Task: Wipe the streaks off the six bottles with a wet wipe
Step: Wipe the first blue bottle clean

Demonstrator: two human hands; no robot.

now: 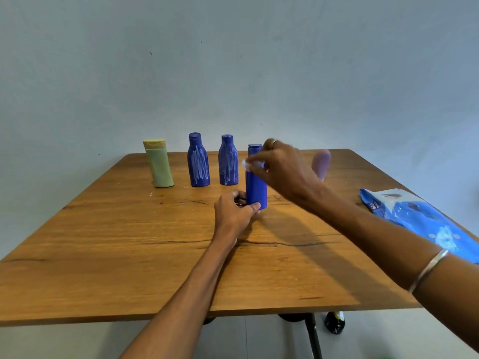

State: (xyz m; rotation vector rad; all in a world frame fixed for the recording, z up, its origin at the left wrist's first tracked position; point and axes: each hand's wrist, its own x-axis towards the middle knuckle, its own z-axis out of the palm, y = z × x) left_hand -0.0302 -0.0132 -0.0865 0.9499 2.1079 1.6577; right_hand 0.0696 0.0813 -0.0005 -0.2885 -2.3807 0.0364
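A blue bottle (256, 187) stands upright mid-table. My left hand (234, 209) grips its base from the left. My right hand (281, 169) pinches a small white wet wipe (250, 164) against the bottle's upper part. Behind it stand two dark blue bottles, one (198, 161) and another (228, 160), both covered in white streaks. At the far left a pale green bottle (158, 165) stands cap up. A pinkish bottle (321, 161) shows blurred behind my right hand, partly hidden.
A blue and white wet-wipe packet (414, 218) lies at the right edge of the wooden table (103, 242). A plain wall rises close behind the table. Below the front edge are a table leg (312, 335) and a dark object (335, 322) on the floor.
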